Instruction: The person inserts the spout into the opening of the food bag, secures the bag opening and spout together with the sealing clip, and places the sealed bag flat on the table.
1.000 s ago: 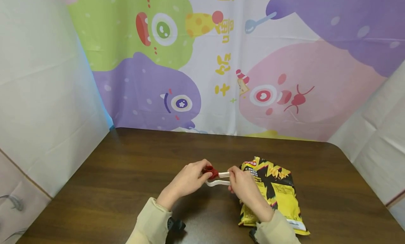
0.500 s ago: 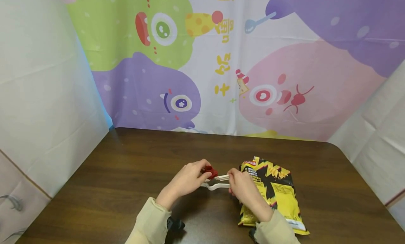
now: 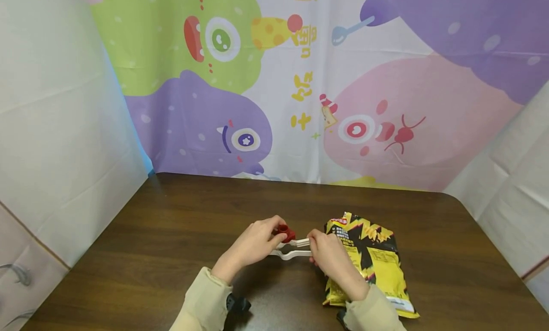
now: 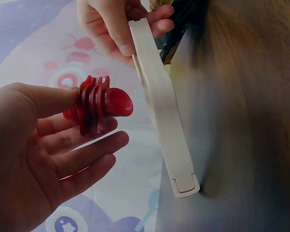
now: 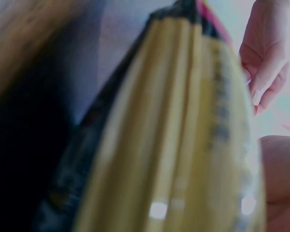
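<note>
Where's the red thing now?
The red thing is left of centre in the left wrist view, held in the left hand, beside the white clip.

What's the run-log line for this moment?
left grip: pinches red spout | right grip: holds white clip | snack bag: lies on table

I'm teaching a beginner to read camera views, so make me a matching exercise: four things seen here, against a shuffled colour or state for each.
Things:
1. red spout piece
2. white clip
3. snack bag
4. tabletop

Descriptions:
A. dark brown
B. held by the right hand
C. yellow and black
D. held by the left hand

Right pairs: 1-D, 2-B, 3-C, 4-A
</note>
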The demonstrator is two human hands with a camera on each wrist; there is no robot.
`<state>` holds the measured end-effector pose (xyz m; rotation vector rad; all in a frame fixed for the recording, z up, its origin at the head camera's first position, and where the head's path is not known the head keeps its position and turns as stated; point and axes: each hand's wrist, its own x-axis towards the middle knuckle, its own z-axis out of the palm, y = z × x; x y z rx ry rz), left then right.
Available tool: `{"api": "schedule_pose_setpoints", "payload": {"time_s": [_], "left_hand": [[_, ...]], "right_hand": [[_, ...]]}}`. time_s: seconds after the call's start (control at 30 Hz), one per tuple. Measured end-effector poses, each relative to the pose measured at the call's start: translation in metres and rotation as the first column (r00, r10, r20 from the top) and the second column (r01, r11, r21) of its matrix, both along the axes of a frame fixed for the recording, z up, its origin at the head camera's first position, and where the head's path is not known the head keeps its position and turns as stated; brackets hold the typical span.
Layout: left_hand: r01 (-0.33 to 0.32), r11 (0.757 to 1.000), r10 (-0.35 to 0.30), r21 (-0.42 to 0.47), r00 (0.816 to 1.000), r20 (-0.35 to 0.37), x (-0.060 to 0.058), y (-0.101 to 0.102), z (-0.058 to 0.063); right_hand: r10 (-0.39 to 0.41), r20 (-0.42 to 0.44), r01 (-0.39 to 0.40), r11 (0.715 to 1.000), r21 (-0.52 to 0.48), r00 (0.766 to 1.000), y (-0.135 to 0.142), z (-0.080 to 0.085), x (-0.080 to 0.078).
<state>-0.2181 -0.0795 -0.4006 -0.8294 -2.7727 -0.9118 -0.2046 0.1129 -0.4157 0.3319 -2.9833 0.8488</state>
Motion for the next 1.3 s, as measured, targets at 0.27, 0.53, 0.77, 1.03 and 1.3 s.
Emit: {"api": "schedule_pose_setpoints", "payload": {"time_s": [0.27, 0.53, 0.77, 1.03, 1.3], "left_hand": [[0.004, 1.000, -0.004, -0.023, 1.000, -0.015, 0.0005, -0.0001, -0.0007], [0.011, 1.000, -0.010, -0.024, 1.000, 0.028, -0.0001, -0.0002, -0.0004], [0.011, 1.000, -0.011, -0.027, 1.000, 0.011, -0.0009, 0.0004, -0.0012], [0.017, 0.999, -0.017, -0.034, 1.000, 0.005, -0.0002, 0.0003, -0.0015], [0.013, 0.999, -0.013, -0.040, 1.000, -0.006, -0.0007, 0.0010, -0.0017]], "right_hand": [[0.016, -0.068, -0.011, 0.998, 0.064, 0.998, 0.0004, -0.0009, -0.0001], [0.059, -0.112, -0.043, 0.989, 0.140, 0.992, -0.0001, -0.0009, 0.0015], [0.128, -0.138, -0.092, 0.966, 0.242, 0.982, -0.0004, -0.0007, 0.0034], [0.183, -0.085, -0.150, 0.942, 0.299, 0.979, 0.0000, -0.0026, 0.0030], [0.220, -0.101, -0.175, 0.926, 0.335, 0.970, 0.0004, -0.0046, 0.0037]]}}
